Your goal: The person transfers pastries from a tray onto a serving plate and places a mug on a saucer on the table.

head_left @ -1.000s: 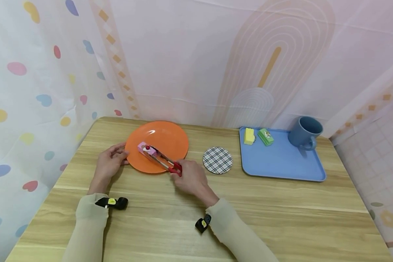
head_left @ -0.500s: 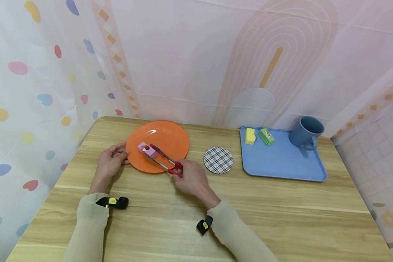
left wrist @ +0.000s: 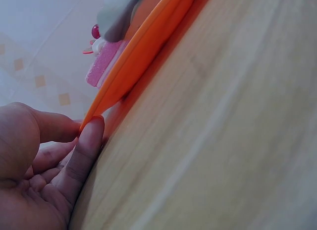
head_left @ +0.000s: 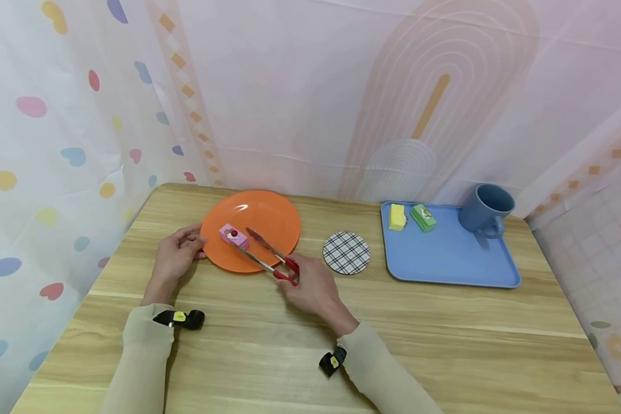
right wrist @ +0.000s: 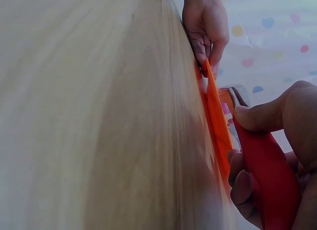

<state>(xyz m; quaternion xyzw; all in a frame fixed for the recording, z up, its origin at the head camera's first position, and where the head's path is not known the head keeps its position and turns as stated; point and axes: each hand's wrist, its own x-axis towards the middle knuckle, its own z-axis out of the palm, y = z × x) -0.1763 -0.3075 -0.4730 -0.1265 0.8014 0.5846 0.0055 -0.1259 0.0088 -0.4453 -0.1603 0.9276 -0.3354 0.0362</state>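
An orange plate (head_left: 276, 221) lies at the table's back left with a pink toy cake slice (head_left: 233, 236) on it, topped by a red cherry. My left hand (head_left: 173, 259) pinches the plate's left rim between thumb and finger, as the left wrist view shows close up. Red-handled tongs (right wrist: 265, 173) are in the grip of my right hand (head_left: 313, 287) at the plate's front right. Their arms stand spread apart over the plate, one tip close beside the cake slice, the other off to its right.
A round checked coaster (head_left: 347, 253) lies right of the plate. Farther right, a blue tray (head_left: 450, 261) bears a yellow toy cake (head_left: 396, 217), a green toy cake (head_left: 424, 217) and a blue mug (head_left: 478, 210). Patterned curtains (head_left: 290, 103) stand behind the table.
The tongs' arms have spread and released the pink cake slice, which stays on the plate. My right hand has drawn slightly back to the right; my left hand keeps its place.
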